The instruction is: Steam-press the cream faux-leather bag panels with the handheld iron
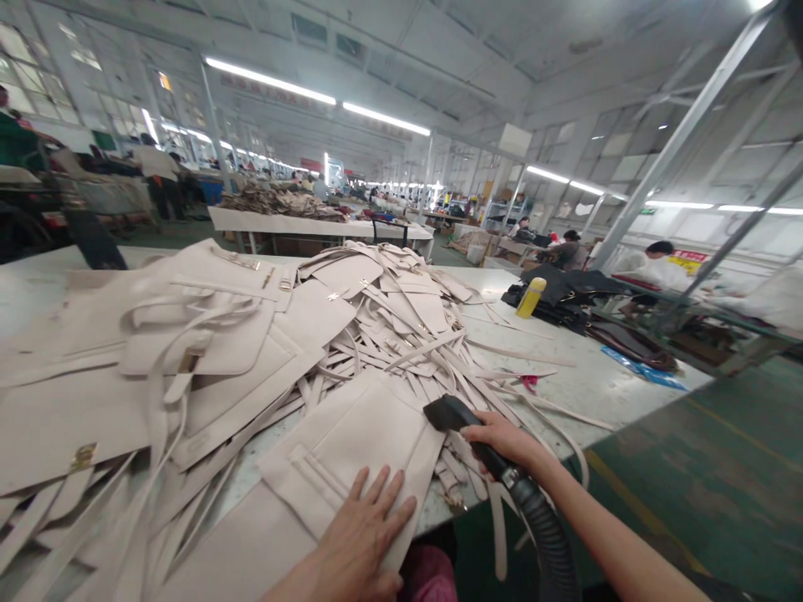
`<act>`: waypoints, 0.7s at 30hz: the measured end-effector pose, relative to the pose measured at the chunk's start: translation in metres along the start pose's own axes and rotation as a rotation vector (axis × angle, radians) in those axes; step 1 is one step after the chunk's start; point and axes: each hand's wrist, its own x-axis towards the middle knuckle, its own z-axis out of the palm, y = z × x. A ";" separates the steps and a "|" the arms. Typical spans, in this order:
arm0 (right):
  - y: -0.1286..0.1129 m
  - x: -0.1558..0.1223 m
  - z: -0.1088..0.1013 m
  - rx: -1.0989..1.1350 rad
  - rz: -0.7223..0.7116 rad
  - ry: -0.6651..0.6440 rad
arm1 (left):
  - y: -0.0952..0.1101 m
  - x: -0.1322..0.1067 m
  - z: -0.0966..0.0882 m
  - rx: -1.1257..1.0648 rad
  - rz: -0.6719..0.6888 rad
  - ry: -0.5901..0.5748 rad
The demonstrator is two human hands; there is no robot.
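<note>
My right hand (502, 439) is wrapped round a black vacuum nozzle (452, 413) with a ribbed hose (544, 522) running down off the table. The nozzle's flat mouth rests at the right edge of a beige leather bag panel (370, 418). On that panel's lower part my left hand (370, 522) lies flat, fingers spread. Beside it to the left are more beige bag pieces (226, 343) with straps and gold-coloured clasps. Beyond the panel rises a heap of beige straps and flaps (395, 313).
Red-handled scissors (530, 382) lie right of the heap. Farther back stand a yellow bottle (531, 298) and dark bags (565, 288). Straps hang over the table's front edge. Another table (276, 221) holds a brown pile, and several people work in the background.
</note>
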 end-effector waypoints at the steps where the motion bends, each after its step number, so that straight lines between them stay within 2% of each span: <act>1: -0.001 0.000 -0.002 0.002 -0.015 0.009 | 0.000 0.000 0.000 -0.003 -0.002 -0.007; 5: -0.002 -0.006 -0.011 0.003 -0.025 0.015 | 0.005 -0.001 -0.004 0.000 -0.021 0.013; 8: 0.001 -0.008 -0.014 -0.024 0.034 -0.086 | 0.010 -0.002 -0.009 -0.001 -0.056 0.016; 12: 0.003 0.004 -0.010 -0.040 0.083 -0.175 | 0.013 -0.002 -0.014 -0.027 -0.071 -0.003; 17: 0.002 0.027 0.000 -0.009 0.061 -0.165 | 0.010 0.001 -0.009 -0.033 -0.068 -0.009; 21: -0.004 0.047 0.013 -0.021 -0.023 -0.088 | 0.008 0.003 -0.010 -0.046 -0.063 0.007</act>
